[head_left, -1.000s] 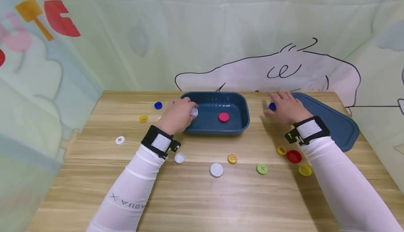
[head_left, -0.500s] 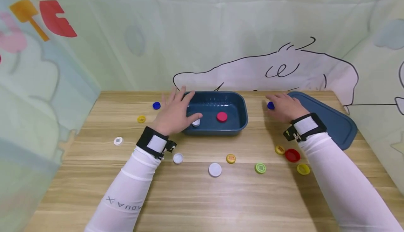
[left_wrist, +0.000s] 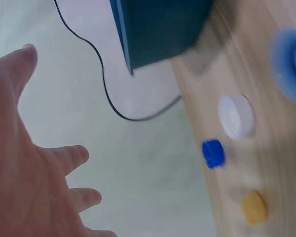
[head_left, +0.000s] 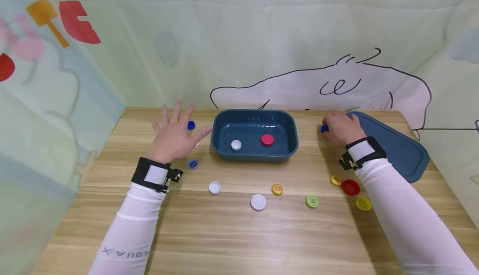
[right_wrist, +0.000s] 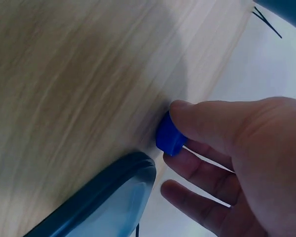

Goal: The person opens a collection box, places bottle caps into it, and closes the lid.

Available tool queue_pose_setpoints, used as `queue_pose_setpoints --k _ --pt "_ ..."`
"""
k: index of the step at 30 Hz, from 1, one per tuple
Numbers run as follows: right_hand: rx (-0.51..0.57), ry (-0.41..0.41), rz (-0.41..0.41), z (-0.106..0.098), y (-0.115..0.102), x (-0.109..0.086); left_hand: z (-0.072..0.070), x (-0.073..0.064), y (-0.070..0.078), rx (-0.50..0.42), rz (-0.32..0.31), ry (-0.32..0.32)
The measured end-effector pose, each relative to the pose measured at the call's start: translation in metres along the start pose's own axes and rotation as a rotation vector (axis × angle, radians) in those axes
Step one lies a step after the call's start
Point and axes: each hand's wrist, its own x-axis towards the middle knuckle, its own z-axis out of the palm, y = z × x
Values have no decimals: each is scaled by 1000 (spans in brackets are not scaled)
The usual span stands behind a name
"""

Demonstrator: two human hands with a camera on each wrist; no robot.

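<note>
My right hand point(head_left: 341, 128) pinches a blue bottle cap point(right_wrist: 168, 136) between thumb and fingers, beside the far end of the dark blue lid point(head_left: 396, 144). Spread wide with nothing in it, my left hand point(head_left: 173, 138) hovers over the left of the table. Beneath and around it are a blue cap point(left_wrist: 213, 153), a white cap point(left_wrist: 236, 117), a yellow cap point(left_wrist: 253, 208) and a lighter blue cap point(head_left: 192, 164). Between the hands stands a dark blue box point(head_left: 254, 158), with a small white cap point(head_left: 236, 145) and a red cap point(head_left: 267, 140) inside.
Nearer the front of the wooden table point(head_left: 232, 241) lie white caps point(head_left: 258, 202), a yellow cap point(head_left: 277, 189) and a green cap point(head_left: 312, 202). Close to the right forearm are a red cap point(head_left: 351, 187) and yellow caps point(head_left: 363, 204). A printed curtain point(head_left: 239, 50) hangs behind the table.
My left hand has let go of the white cap inside the box and moved left, fingers spreading. My right hand has closed its fingers round the blue cap.
</note>
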Motion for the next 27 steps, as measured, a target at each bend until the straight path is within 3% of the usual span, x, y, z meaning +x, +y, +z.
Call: queue_pose_setpoints --k 4,9,16,21,27 --pt "12 -20 -6 -2 0 -2 4 -4 -12 -9 -40 -23" --pt "58 51 -23 -24 -15 -10 11 -7 -26 -15 -67 -42" --pt "10 115 -179 -64 -76 -18 14 -11 -39 3 -79 -61" --pt "-29 62 -322 -69 -124 -14 13 -13 -42 7 -88 -57" --pt "-52 -89 -465 -49 -158 -4 12 -16 -45 -11 -92 -58"
